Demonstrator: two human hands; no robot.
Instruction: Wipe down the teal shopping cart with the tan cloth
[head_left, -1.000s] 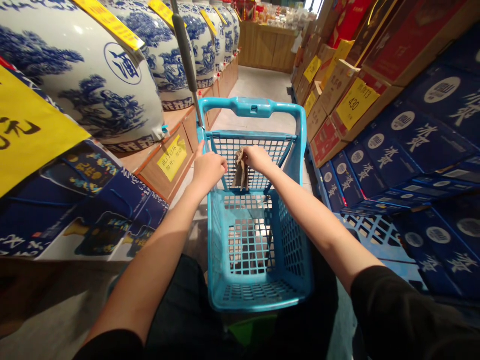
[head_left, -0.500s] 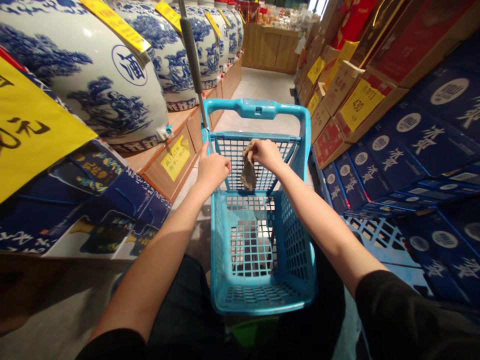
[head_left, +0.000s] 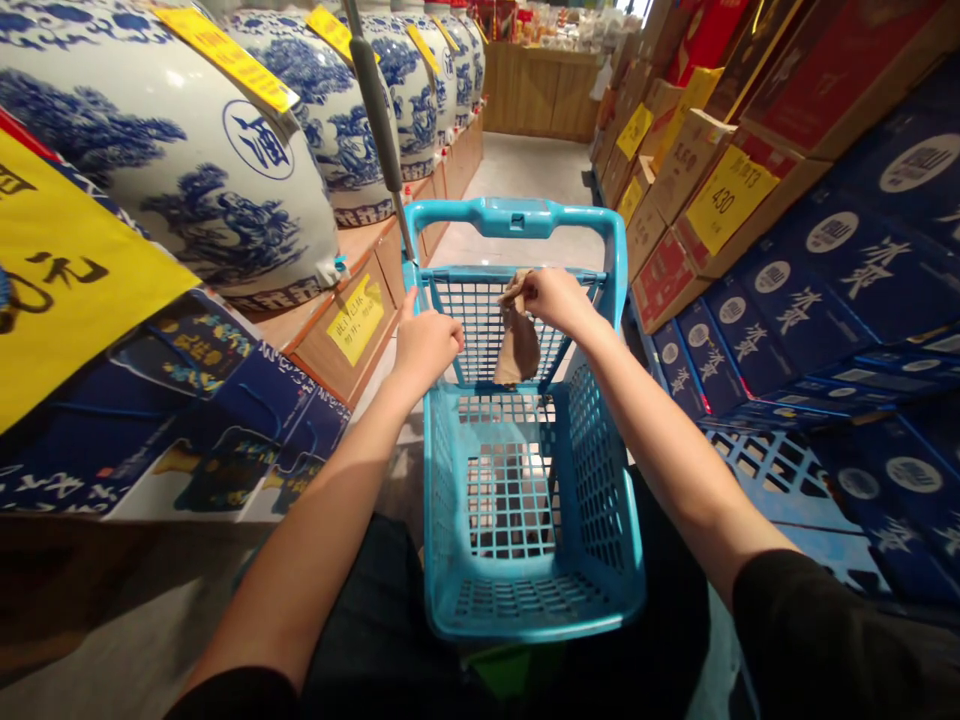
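Observation:
A blue plastic shopping basket (head_left: pixel 630 545) with lattice walls stands between my legs, its handle raised at the far end. My left hand (head_left: pixel 426 345) is closed around the left rim near that end, with a finger lying along the edge. Between the fingers of my right hand (head_left: pixel 561 300) a crumpled brown cloth (head_left: pixel 519 345) is pinched, hanging down in front of the basket's far lattice wall. A grey-gripped pull rod (head_left: pixel 379 115) rises from the basket's far left corner.
Large blue-and-white jars (head_left: pixel 240 200) line a wooden stand (head_left: pixel 319 360) on the left, near blue gift boxes (head_left: pixel 187 400) and a yellow sign (head_left: pixel 67 270). Stacked blue cartons (head_left: pixel 795 290) and brown cartons (head_left: pixel 690 165) flank the right. A wooden counter (head_left: pixel 540 90) stands at the aisle's end.
My right hand has shifted a little to the right with the cloth, which now hangs more spread out. My left hand keeps its place on the rim.

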